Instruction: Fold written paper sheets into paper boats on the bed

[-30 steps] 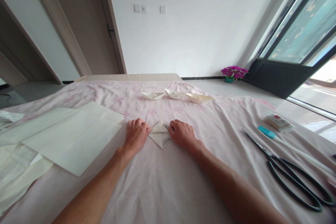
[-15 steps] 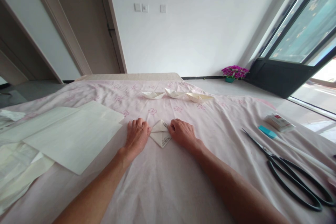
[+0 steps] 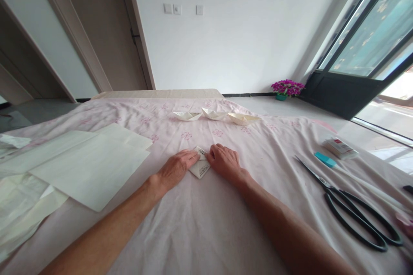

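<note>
A small diamond of folded paper (image 3: 200, 169) with dark print lies on the pink-white cloth before me. My left hand (image 3: 180, 164) rests flat over its left side, fingers stretched out and touching the paper. At the right corner, my right hand (image 3: 223, 157) is closed, thumb and curled fingers gripping the edge. Both side corners are hidden under my hands. Beyond them, three paper boats stand in a row: a printed one (image 3: 187, 116), a white one (image 3: 214, 114) and a cream one (image 3: 243, 119).
Loose paper sheets (image 3: 92, 169) overlap at the left. To the right lie large black-handled scissors (image 3: 342, 200), a blue-ended white tool (image 3: 325, 160) and a small box (image 3: 340, 148). A pot of purple flowers (image 3: 287, 89) stands on the floor near the glass door.
My left hand has moved right, from gripping the folded paper's left corner to lying across its left side with fingers straightened. My right hand stays at the right corner.
</note>
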Demonstrator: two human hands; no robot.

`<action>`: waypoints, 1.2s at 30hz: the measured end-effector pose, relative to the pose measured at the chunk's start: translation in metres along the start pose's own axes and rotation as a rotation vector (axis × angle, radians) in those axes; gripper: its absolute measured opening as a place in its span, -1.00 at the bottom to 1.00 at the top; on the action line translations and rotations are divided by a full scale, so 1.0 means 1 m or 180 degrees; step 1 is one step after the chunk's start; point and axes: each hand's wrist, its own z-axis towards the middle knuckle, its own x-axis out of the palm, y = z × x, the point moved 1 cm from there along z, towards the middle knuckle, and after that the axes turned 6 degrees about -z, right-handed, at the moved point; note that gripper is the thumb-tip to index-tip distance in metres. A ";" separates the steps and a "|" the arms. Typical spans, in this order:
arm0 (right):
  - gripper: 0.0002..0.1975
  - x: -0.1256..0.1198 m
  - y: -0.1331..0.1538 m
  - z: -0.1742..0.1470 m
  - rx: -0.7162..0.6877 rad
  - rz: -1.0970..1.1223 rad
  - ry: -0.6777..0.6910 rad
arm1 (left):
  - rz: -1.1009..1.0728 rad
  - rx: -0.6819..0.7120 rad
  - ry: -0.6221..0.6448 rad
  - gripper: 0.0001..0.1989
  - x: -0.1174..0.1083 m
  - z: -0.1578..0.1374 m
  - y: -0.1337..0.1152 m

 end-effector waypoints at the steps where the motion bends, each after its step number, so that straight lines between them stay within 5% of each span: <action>1: -0.73 0.000 -0.001 0.000 -0.0005 0.0012 -0.0001 | 0.0040 -0.0020 0.0048 -0.57 0.000 -0.001 -0.001; 14: -0.68 0.012 -0.002 -0.004 0.0015 0.0047 -0.0632 | -0.0123 -0.0203 0.0506 -0.30 -0.002 -0.014 -0.002; 28: -0.61 0.011 -0.032 0.001 -0.0124 0.0009 0.0060 | 0.0087 -0.0352 0.0544 -0.22 -0.011 -0.026 -0.009; 32: -0.63 -0.001 -0.037 -0.004 0.0048 0.0282 -0.0296 | 0.0095 -0.0405 0.0553 -0.28 -0.013 -0.025 -0.013; 36: -0.51 -0.006 -0.013 -0.017 -0.1151 0.0685 -0.0621 | 0.0121 -0.0339 0.0408 -0.40 -0.008 -0.024 -0.010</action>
